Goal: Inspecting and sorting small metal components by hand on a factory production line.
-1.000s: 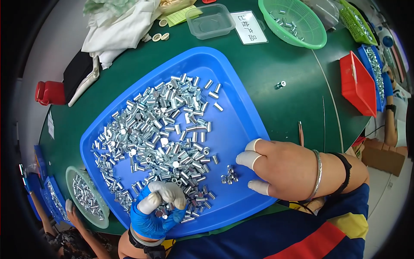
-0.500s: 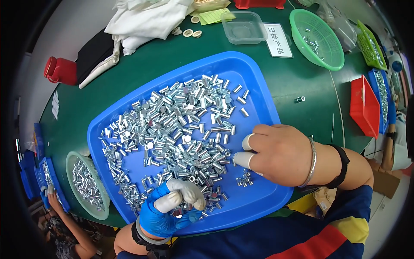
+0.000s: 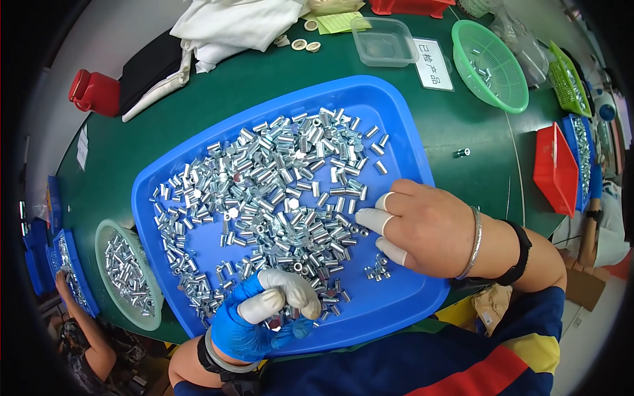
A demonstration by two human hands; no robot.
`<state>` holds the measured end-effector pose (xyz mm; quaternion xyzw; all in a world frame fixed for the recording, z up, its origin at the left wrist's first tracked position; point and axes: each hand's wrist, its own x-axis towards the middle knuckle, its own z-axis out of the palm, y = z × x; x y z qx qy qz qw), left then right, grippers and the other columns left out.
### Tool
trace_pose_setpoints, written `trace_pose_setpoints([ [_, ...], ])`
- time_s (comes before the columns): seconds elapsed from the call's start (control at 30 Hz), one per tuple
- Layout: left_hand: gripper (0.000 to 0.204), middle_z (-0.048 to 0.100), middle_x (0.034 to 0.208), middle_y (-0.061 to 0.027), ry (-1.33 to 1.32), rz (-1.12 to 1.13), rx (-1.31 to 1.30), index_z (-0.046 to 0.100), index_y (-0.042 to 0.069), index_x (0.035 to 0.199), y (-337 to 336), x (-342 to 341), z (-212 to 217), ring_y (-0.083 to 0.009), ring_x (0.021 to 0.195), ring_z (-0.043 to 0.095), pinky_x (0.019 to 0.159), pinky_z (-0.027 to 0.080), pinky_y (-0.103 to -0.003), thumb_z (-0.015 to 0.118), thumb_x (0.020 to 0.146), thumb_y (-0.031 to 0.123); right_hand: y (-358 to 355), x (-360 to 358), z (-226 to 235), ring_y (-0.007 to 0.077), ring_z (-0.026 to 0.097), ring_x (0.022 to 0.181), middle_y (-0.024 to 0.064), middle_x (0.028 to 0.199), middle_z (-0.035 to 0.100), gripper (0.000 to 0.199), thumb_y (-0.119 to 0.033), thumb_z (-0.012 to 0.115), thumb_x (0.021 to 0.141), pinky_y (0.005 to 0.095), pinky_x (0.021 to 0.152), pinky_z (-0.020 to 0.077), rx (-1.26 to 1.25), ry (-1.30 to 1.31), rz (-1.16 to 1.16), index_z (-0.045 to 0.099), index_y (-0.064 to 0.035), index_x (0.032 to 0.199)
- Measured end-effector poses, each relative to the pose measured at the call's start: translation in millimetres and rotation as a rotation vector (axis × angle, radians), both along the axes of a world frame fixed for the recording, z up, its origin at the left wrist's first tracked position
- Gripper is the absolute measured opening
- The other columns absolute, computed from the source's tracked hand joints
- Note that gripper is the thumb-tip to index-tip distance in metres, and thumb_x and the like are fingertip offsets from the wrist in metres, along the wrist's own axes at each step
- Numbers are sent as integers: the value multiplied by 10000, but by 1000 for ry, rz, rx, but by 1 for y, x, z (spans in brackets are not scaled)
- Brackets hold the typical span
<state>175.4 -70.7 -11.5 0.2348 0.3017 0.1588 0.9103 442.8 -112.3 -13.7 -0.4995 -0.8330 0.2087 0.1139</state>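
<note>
left hand (image 3: 264,317) lower centre, curled on metal sleeves (image 3: 277,191) | right hand (image 3: 422,228) centre right, fingers spread flat on blue tray (image 3: 403,142), gripping nothing

A green-topped table (image 3: 198,112) stands against a pale grey wall (image 3: 99,39).

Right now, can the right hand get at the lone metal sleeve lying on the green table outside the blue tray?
Probably yes. The lone sleeve lies on bare green table just past the blue tray rim, beyond the right hand, with nothing between them.
</note>
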Motion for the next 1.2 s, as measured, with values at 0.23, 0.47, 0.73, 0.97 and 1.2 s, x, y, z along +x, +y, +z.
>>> trace_pose_setpoints([
  [0.23, 255, 597, 878, -156, -15, 14, -9, 585, 15, 901, 0, 3, -2, -232, 831, 555, 750, 422, -346, 494, 891, 253, 9, -6, -14, 272, 531, 746, 89, 742, 521, 167, -105, 654, 744, 367, 668, 454, -95, 140, 26, 610, -37, 890],
  [0.47, 269, 595, 868, -159, 4, 39, -13, 586, 10, 902, -2, 1, 0, -236, 814, 554, 739, 428, -347, 496, 888, 263, 4, -2, -8, 291, 536, 731, 103, 739, 521, 131, -97, 645, 748, 383, 670, 452, -202, 175, 115, 594, -38, 853],
  [0.73, 275, 593, 861, -160, 19, 25, 28, 584, 5, 897, -1, 1, -1, -240, 803, 555, 728, 433, -353, 508, 884, 269, 4, 2, 0, 298, 543, 774, 120, 787, 534, 248, -35, 621, 683, 375, 713, 459, -377, 185, 187, 608, -22, 930],
  [0.97, 245, 582, 825, -144, -15, 81, -42, 581, 5, 868, -2, 4, 0, -245, 792, 554, 719, 444, -371, 538, 873, 246, -2, 3, 3, 305, 544, 820, 127, 845, 545, 362, -1, 603, 637, 356, 758, 459, -420, 97, 153, 596, -7, 999],
  [1.2, 243, 571, 811, -134, 0, 98, -48, 582, 3, 871, -3, 4, -3, -243, 779, 548, 698, 446, -372, 548, 867, 244, -1, 11, 5, 272, 535, 802, 99, 805, 526, 312, -35, 625, 663, 342, 722, 458, -58, 57, -16, 601, 0, 972],
])
